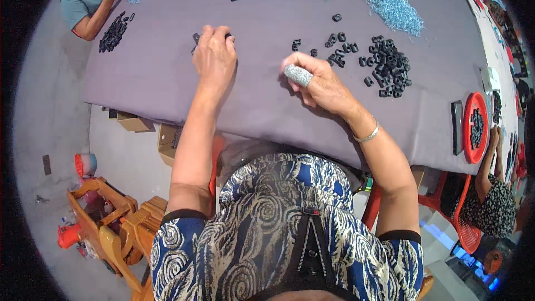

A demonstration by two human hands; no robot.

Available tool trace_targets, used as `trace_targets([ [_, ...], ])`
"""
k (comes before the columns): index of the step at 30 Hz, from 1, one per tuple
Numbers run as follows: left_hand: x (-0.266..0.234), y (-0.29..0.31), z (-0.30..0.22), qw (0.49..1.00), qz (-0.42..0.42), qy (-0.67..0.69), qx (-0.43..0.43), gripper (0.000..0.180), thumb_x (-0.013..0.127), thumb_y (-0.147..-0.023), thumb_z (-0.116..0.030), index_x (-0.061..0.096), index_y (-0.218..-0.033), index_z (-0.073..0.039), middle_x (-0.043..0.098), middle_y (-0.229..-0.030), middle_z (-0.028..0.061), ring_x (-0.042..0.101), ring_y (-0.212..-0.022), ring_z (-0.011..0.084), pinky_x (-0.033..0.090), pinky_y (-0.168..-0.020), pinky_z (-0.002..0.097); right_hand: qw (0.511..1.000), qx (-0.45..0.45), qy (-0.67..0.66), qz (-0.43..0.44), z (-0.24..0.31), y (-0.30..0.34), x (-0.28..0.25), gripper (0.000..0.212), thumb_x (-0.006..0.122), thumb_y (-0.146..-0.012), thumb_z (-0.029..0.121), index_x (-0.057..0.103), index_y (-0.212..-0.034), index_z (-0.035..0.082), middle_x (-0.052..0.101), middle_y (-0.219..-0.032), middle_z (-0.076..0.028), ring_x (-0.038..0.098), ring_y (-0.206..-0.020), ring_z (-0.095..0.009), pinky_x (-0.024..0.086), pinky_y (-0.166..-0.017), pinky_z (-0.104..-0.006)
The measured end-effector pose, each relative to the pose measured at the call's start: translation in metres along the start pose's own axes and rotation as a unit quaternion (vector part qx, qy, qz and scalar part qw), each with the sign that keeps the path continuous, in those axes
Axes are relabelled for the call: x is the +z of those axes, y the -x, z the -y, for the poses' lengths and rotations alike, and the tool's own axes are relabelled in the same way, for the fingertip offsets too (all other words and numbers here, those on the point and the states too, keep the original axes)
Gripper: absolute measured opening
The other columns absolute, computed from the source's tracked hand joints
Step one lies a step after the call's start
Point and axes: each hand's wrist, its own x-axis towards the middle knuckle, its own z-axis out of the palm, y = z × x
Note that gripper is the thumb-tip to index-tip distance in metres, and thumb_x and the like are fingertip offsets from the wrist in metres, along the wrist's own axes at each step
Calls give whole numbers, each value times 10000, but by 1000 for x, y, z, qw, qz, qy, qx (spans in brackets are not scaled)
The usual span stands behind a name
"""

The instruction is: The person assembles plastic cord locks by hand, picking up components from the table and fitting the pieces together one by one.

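Note:
My left hand (pixel 214 56) is over the grey cloth-covered table, its fingers bent down and closed around a small black plastic piece (pixel 228 35) that partly shows at the fingertips. Another black piece (pixel 196 40) lies against the outer side of that hand. To the right, my right hand (pixel 317 81) hovers with curled fingers; a silvery grey cover wraps its thumb. Whatever those fingers hold is hidden. Just beyond it are loose black pieces (pixel 336 56), and a larger pile of them (pixel 389 67) sits farther right.
Small silvery metal parts (pixel 394 11) are heaped at the far right. A red tray (pixel 473 153) of black pieces lies by the right edge, beside a dark phone-like slab (pixel 457 128). Another black pile (pixel 114 33) is near a co-worker's arm (pixel 103 14) at far left. A wooden chair (pixel 120 226) stands lower left.

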Motion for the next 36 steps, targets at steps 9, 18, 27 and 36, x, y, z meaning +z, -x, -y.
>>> trace_targets([
  [9, 7, 0, 4, 1000, -20, -21, 5, 178, 585, -839, -109, 653, -1003, -117, 565, -957, 85, 582, -920, 284, 480, -769, 409, 995, -37, -92, -21, -4, -4, -10, 140, 476, -948, 132, 597, -997, 82, 519, -651, 32, 372, -421, -14, 305, -361, -177],
  [18, 6, 0, 6, 1000, -10, -13, -10, 141, 587, -832, -101, 651, -957, -103, 556, -949, 87, 576, -919, 274, 480, -772, 405, 981, -95, -107, -134, -1, -3, -28, 128, 519, -942, 140, 616, -952, 58, 517, -634, 36, 393, -433, -19, 285, -371, -178],
  [27, 7, -1, 2, 999, -33, -23, 7, 128, 600, -824, -116, 659, -937, -101, 554, -971, 83, 566, -928, 273, 477, -786, 391, 955, -143, -7, -260, 9, 0, -58, 174, 540, -945, 166, 633, -858, 48, 461, -580, 68, 357, -488, -5, 264, -427, -178],
  [36, 6, -3, 6, 1000, 17, 2, -21, 104, 619, -831, -130, 654, -923, -99, 545, -1014, 79, 530, -983, 287, 430, -849, 435, 924, -167, 46, -340, 7, -2, -68, 189, 552, -948, 195, 614, -842, 50, 428, -574, 61, 336, -495, -13, 256, -430, -183],
])
